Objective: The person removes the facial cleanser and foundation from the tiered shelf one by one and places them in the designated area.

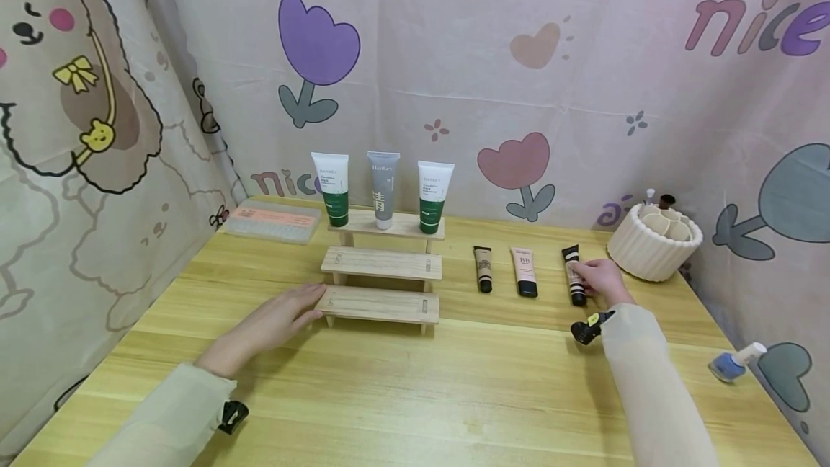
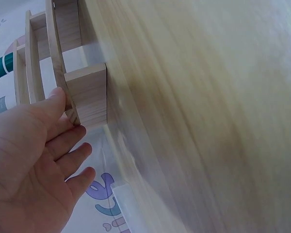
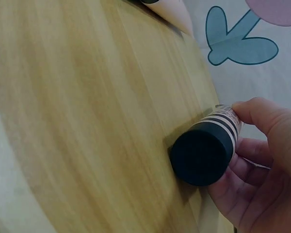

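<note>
Black-capped tube (image 1: 575, 282), head view: rightmost on the table (image 1: 415, 395); three upright tubes (image 1: 383, 189) top the wooden stand (image 1: 382, 264), two lying tubes (image 1: 524, 272) seemingly left. Left wrist: left hand (image 2: 29, 170) grips the stand. Right wrist: right hand (image 3: 281, 160) pinches the tube

Three squeeze tubes (image 1: 384, 189) atop tiered stand (image 1: 381, 263); rightward: two cosmetic tubes (image 1: 525, 271) on bench (image 1: 415, 395), third cosmetic tube (image 1: 574, 282) in my right fingers (image 1: 588, 272), then brush holder (image 1: 648, 249).
</note>
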A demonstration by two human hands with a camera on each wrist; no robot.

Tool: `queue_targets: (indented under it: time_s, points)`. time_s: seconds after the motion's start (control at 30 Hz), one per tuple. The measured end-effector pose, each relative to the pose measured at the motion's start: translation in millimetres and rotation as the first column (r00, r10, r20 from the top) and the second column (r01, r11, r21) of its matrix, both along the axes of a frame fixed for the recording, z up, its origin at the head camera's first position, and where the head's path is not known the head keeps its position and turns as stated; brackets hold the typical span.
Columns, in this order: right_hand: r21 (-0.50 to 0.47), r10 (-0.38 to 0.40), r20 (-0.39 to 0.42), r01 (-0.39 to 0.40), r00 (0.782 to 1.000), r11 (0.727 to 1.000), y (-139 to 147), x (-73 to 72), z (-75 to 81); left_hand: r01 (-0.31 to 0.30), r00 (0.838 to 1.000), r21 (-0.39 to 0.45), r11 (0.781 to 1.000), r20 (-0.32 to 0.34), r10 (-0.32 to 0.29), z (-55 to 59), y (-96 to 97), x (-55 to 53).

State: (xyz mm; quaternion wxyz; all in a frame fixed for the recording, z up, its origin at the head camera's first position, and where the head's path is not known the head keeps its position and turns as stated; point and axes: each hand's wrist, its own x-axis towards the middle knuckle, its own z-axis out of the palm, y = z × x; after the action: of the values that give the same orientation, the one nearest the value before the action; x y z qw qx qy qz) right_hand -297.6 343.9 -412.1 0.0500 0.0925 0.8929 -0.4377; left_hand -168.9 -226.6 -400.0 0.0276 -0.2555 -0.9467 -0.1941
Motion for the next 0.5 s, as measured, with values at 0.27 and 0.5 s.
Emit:
queue_targets:
  time_s: [0.27,0.5]
  points:
    - [0.041,-0.004,0.015,0.004,1.0,0.999,0.7,-2.0,-0.6,0.005,1.0,0.0,1.0,0.004,-0.005,0.1,0.0,0.0]
    - [0.026,0.006,0.035,-0.007,0.999,1.0,5.8,-2.3,-1.0,0.0,1.0,-0.003,1.0,0.006,0.0,-0.2,-0.6,0.0]
